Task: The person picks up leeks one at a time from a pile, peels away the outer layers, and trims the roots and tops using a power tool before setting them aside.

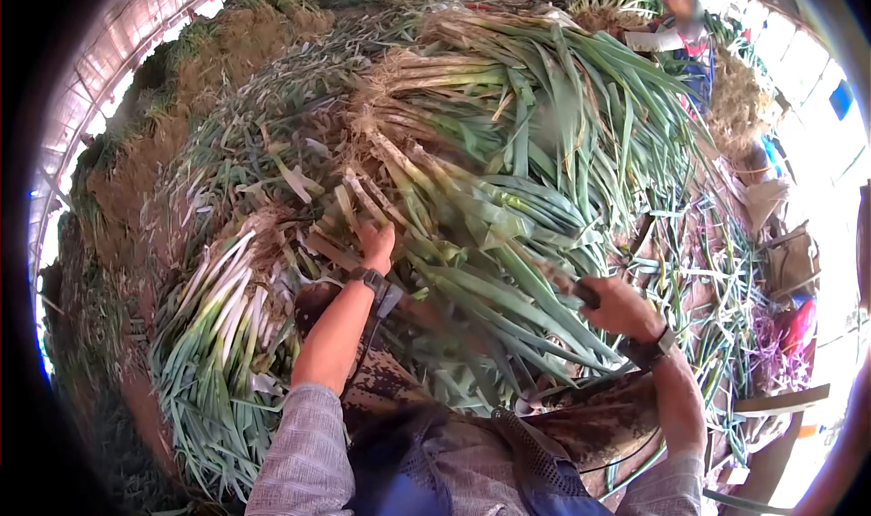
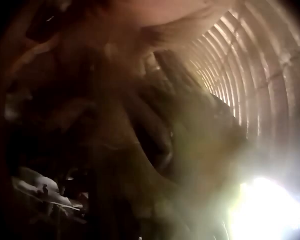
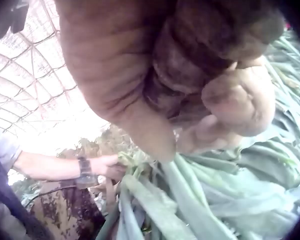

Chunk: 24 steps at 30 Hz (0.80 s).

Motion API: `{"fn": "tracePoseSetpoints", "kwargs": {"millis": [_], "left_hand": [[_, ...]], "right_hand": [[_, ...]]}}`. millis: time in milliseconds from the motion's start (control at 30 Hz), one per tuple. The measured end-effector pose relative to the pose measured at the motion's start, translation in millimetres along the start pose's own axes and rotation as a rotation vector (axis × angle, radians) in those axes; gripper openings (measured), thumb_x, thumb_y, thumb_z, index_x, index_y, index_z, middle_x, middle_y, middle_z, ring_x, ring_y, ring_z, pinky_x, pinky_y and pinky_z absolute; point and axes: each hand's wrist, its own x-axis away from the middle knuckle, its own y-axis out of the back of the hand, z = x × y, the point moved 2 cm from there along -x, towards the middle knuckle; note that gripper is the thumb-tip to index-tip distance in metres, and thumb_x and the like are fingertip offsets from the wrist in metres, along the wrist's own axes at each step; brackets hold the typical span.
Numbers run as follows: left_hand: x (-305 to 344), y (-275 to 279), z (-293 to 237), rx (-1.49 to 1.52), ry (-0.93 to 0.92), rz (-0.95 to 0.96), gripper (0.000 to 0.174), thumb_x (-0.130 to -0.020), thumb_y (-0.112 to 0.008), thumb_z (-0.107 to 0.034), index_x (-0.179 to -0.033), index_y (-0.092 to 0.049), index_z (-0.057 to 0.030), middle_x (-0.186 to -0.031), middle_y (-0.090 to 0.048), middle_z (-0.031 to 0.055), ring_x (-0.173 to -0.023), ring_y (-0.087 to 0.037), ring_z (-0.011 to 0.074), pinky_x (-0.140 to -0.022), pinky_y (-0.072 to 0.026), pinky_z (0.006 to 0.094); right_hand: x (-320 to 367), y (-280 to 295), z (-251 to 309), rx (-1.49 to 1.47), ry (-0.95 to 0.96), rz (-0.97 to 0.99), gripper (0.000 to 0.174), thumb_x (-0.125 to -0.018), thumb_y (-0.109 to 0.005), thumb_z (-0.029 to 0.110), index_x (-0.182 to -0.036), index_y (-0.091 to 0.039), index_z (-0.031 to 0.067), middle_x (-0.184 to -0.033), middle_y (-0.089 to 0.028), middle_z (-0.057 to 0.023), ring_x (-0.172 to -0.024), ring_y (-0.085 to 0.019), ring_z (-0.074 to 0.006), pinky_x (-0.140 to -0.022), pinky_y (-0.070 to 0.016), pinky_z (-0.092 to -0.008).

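In the head view my left hand [image 1: 376, 246] grips the pale stem ends of a leek bunch [image 1: 494, 230], whose green leaves fan to the right. The right wrist view also shows the left hand [image 3: 110, 167] on the stalks. My right hand [image 1: 624, 307] has its fingers curled round a dark-handled tool [image 1: 587, 292] over the leaves; its blade is blurred. Up close, the right hand [image 3: 190, 85] hangs above long green leaves [image 3: 155, 200]. The left wrist view is dark and blurred.
A large leek pile [image 1: 581, 89] lies beyond the hands, and a bundle with white stems [image 1: 222, 289] lies to the left. Loose leaves [image 1: 717, 271] litter the ground at right. Another person [image 1: 685, 35] is at the upper right. A stained brown surface [image 1: 590, 421] lies near my body.
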Motion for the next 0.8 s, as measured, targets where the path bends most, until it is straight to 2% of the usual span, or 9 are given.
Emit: {"fn": "tracePoseSetpoints", "kwargs": {"millis": [33,100,167,233,300,367,433,633,800], "left_hand": [[-1,-1,6,0.169,0.314,0.089,0.042,-0.089,-0.068,-0.019,-0.124,-0.056,-0.0002,-0.13,-0.054,0.0159,-0.118,-0.052,0.0302,-0.096,-0.0422,0.0476],[-1,-3,8,0.054,0.303,-0.017,0.042,-0.089,-0.067,-0.019,-0.125,-0.056,-0.0017,-0.123,-0.059,0.014,-0.11,-0.057,0.0302,-0.093,-0.0468,0.046],[-1,-1,12,0.508,0.411,0.23,0.042,-0.089,-0.068,-0.018,-0.126,-0.056,-0.0028,-0.118,-0.062,0.0121,-0.103,-0.061,0.029,-0.09,-0.0504,0.044],[34,4,-53,0.586,0.406,0.251,0.036,-0.09,-0.068,-0.017,-0.122,-0.059,-0.0038,-0.116,-0.062,0.0097,-0.102,-0.061,0.0249,-0.087,-0.0516,0.0409],[60,8,-98,0.755,0.258,0.536,0.033,-0.092,-0.067,-0.018,-0.121,-0.06,-0.0033,-0.114,-0.064,0.0083,-0.096,-0.061,0.0193,-0.081,-0.0508,0.0354],[60,6,-90,0.635,0.181,0.604,0.033,-0.093,-0.065,-0.02,-0.121,-0.059,-0.0038,-0.113,-0.063,0.0075,-0.096,-0.061,0.0183,-0.081,-0.0514,0.0356],[62,5,-92,0.522,0.097,0.662,0.032,-0.095,-0.064,-0.022,-0.122,-0.059,-0.0043,-0.112,-0.063,0.0068,-0.097,-0.061,0.0173,-0.082,-0.0521,0.0359],[66,-2,-103,0.813,0.342,0.646,0.035,-0.1,-0.055,-0.032,-0.124,-0.057,-0.0057,-0.107,-0.063,0.0085,-0.097,-0.063,0.0218,-0.082,-0.0526,0.0399],[57,-7,-91,0.743,0.32,0.626,0.038,-0.099,-0.054,-0.04,-0.124,-0.06,-0.0122,-0.112,-0.062,0.0077,-0.099,-0.061,0.025,-0.08,-0.0515,0.0476]], "right_hand": [[-3,-5,12,0.034,0.083,0.076,0.027,-0.078,-0.068,0.02,-0.1,-0.065,0.0031,-0.074,-0.065,-0.0187,-0.069,-0.065,-0.0348,-0.067,-0.0509,-0.0439],[-10,-17,25,0.09,0.094,0.206,0.027,-0.079,-0.068,0.02,-0.101,-0.065,0.0048,-0.079,-0.067,-0.018,-0.076,-0.065,-0.039,-0.07,-0.0525,-0.0454],[-15,-23,25,0.093,0.12,0.183,0.03,-0.079,-0.068,0.019,-0.105,-0.065,0.0047,-0.081,-0.067,-0.0191,-0.076,-0.066,-0.0377,-0.069,-0.0526,-0.0445],[-18,-11,33,0.047,0.116,0.093,0.028,-0.079,-0.067,0.017,-0.104,-0.065,0.0051,-0.078,-0.066,-0.0192,-0.074,-0.066,-0.0381,-0.068,-0.0525,-0.0448],[-21,-6,34,-0.005,0.113,-0.001,0.025,-0.079,-0.066,0.015,-0.102,-0.064,0.0056,-0.075,-0.066,-0.0193,-0.071,-0.065,-0.0384,-0.067,-0.0524,-0.045],[-24,-7,31,-0.039,0.129,-0.115,0.025,-0.08,-0.067,0.014,-0.103,-0.064,0.0061,-0.075,-0.066,-0.0183,-0.068,-0.066,-0.0376,-0.064,-0.0532,-0.0441],[-27,-12,37,0.019,0.11,-0.028,0.031,-0.078,-0.071,0.015,-0.106,-0.063,0.0031,-0.08,-0.067,-0.0187,-0.075,-0.067,-0.0365,-0.065,-0.053,-0.0433],[-30,-41,24,0.173,0.151,-0.056,0.028,-0.078,-0.07,0.015,-0.104,-0.061,0.0073,-0.083,-0.067,-0.0164,-0.073,-0.065,-0.0387,-0.062,-0.0504,-0.0474],[-31,-47,28,0.162,0.241,-0.072,0.029,-0.077,-0.069,0.016,-0.102,-0.058,0.0073,-0.082,-0.066,-0.0159,-0.075,-0.063,-0.039,-0.063,-0.0488,-0.0484]]}}
